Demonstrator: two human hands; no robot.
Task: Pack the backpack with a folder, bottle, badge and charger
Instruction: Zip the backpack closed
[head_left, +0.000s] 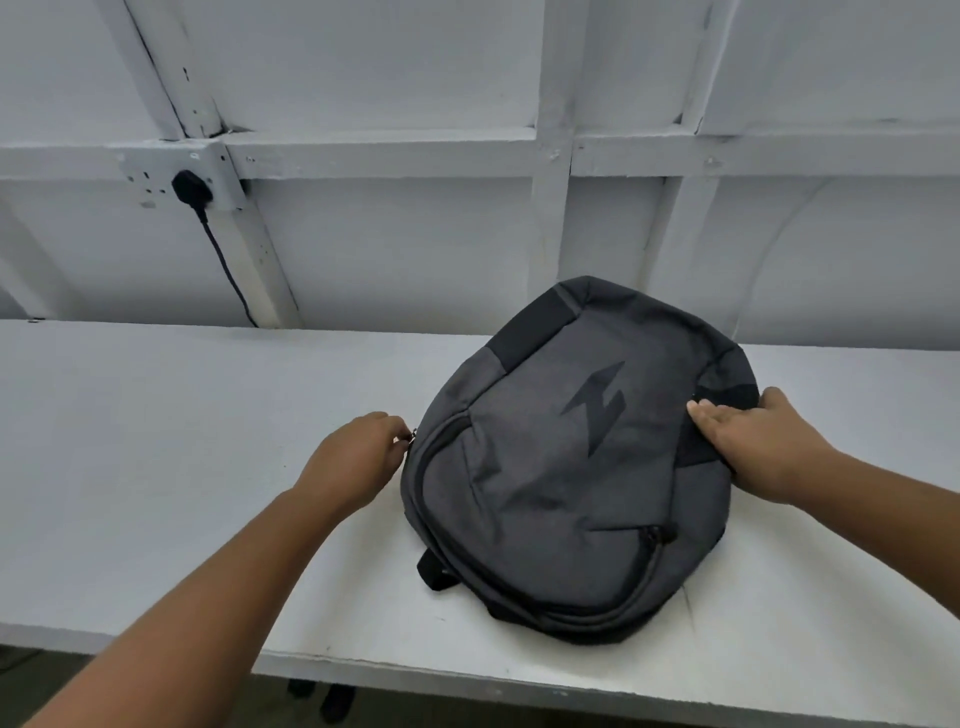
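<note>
Grey fabric backpack (571, 467) lies flat, logo side up, on the white tabletop (156, 441), right of centre. At its 9 o'clock edge the left hand (358, 457) pinches the zipper pull (413, 435) with curled fingers. At 3 o'clock the right hand (753, 447) presses on the bag's side, fingers straight and together. Toward 10 o'clock, a black plug (191, 188) sits in a wall socket.

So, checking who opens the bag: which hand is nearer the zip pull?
Left. The left hand is at the zip pull on the left edge of the backpack, seemingly pinching it; the right hand rests on the opposite edge.
</note>
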